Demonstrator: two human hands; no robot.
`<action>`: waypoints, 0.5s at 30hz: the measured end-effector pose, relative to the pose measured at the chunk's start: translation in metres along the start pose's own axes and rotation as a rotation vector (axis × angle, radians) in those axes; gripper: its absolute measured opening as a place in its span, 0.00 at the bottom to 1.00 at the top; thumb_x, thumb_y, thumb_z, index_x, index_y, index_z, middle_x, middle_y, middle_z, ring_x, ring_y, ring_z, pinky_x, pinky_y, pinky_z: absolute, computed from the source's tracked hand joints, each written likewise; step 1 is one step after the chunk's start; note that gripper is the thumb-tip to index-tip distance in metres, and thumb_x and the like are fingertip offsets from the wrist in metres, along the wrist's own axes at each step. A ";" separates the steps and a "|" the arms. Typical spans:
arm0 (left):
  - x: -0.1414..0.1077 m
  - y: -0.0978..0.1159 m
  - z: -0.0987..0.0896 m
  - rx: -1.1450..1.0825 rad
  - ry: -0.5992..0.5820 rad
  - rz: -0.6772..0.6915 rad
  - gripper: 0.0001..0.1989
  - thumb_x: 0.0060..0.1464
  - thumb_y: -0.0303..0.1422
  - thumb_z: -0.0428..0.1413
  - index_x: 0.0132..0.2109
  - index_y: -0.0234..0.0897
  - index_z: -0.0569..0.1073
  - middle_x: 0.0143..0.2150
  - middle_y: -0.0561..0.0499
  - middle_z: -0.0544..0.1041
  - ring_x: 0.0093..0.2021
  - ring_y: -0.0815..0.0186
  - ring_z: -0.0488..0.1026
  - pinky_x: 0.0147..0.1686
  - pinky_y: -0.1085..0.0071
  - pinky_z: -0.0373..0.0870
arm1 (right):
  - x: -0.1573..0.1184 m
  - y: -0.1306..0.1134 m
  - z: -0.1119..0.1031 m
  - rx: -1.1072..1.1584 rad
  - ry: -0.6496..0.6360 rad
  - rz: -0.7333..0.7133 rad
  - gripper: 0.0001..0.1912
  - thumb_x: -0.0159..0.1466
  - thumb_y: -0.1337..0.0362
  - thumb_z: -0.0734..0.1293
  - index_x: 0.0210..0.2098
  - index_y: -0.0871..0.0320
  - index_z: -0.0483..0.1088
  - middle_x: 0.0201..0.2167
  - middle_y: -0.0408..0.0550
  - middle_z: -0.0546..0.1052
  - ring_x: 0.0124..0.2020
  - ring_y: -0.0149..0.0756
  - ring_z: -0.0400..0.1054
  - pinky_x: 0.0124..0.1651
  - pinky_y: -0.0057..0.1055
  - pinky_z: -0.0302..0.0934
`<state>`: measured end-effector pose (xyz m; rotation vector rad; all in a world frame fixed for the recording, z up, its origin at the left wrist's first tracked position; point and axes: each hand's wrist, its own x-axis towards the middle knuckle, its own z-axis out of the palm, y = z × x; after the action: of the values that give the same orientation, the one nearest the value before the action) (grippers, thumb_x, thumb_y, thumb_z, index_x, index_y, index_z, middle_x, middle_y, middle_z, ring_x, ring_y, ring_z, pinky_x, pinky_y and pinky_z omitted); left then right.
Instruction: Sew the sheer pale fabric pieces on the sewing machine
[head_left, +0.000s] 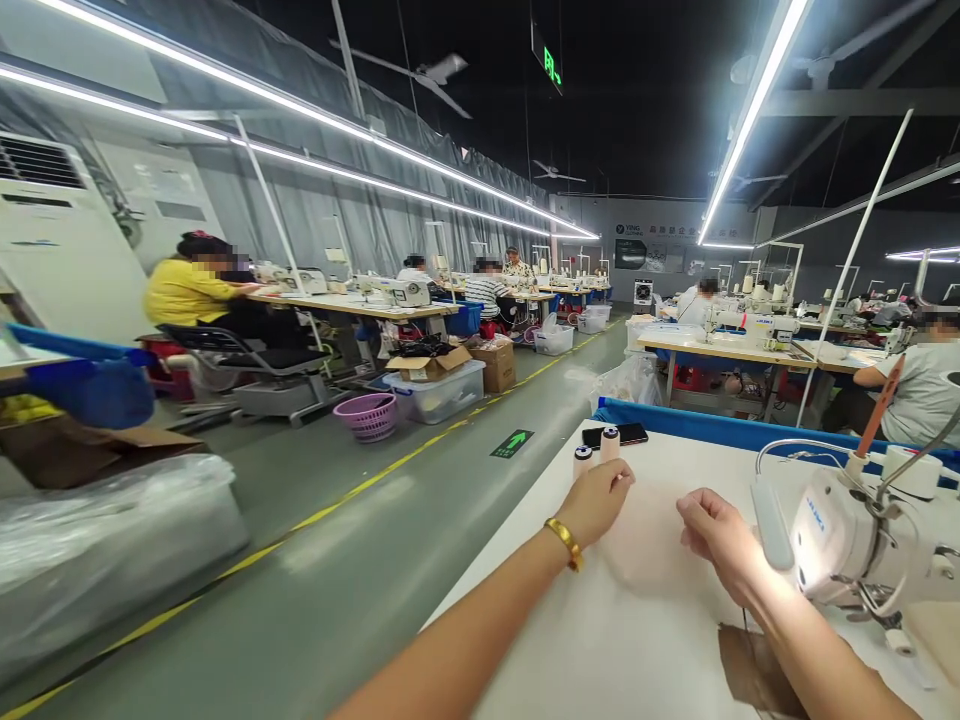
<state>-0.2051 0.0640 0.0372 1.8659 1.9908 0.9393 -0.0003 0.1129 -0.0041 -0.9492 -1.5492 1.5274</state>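
Note:
My left hand point(602, 497), with a gold bracelet point(565, 543) at the wrist, has its fingers curled closed near two thread spools point(610, 443). My right hand point(714, 528) is opposite, thumb and fingers drawn together in a pinch. Whatever the fingertips of either hand hold is too small or hidden to make out. A pale pinkish piece of fabric point(652, 545) shows between and below the hands; I cannot tell whether they touch it. The white sewing machine point(832, 530) stands just right of my right hand, its lamp lit. Brown fabric point(750, 668) lies under my right forearm.
A dark phone point(634, 434) lies behind the spools on the white table point(540, 640). Blue cloth point(720, 422) borders the far edge. A white thread cone point(911, 470) stands by the machine. Across the aisle are a purple basket point(365, 418), a clear bin point(442, 392) and people at sewing tables.

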 end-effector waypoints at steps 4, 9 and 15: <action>0.014 -0.015 0.010 0.208 0.119 0.071 0.11 0.66 0.27 0.47 0.39 0.36 0.73 0.39 0.44 0.78 0.42 0.56 0.75 0.45 0.60 0.71 | 0.023 0.001 0.008 -0.129 0.111 -0.034 0.17 0.60 0.48 0.70 0.33 0.54 0.67 0.24 0.39 0.71 0.28 0.37 0.68 0.33 0.31 0.54; 0.011 -0.016 0.017 0.385 0.190 0.187 0.16 0.64 0.20 0.46 0.54 0.34 0.72 0.54 0.35 0.75 0.49 0.51 0.75 0.51 0.50 0.71 | 0.032 0.002 0.014 -0.232 0.174 -0.063 0.13 0.59 0.52 0.69 0.36 0.53 0.68 0.29 0.39 0.72 0.30 0.38 0.72 0.35 0.31 0.58; -0.009 -0.011 0.022 0.391 0.007 0.462 0.20 0.65 0.28 0.54 0.62 0.42 0.71 0.62 0.41 0.74 0.62 0.50 0.71 0.63 0.49 0.67 | 0.035 0.014 0.009 -0.314 0.199 -0.083 0.15 0.59 0.53 0.69 0.43 0.53 0.70 0.29 0.38 0.73 0.28 0.38 0.74 0.33 0.32 0.62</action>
<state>-0.1996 0.0615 0.0117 2.6165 1.8838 0.6872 -0.0235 0.1404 -0.0179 -1.1580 -1.6883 1.1141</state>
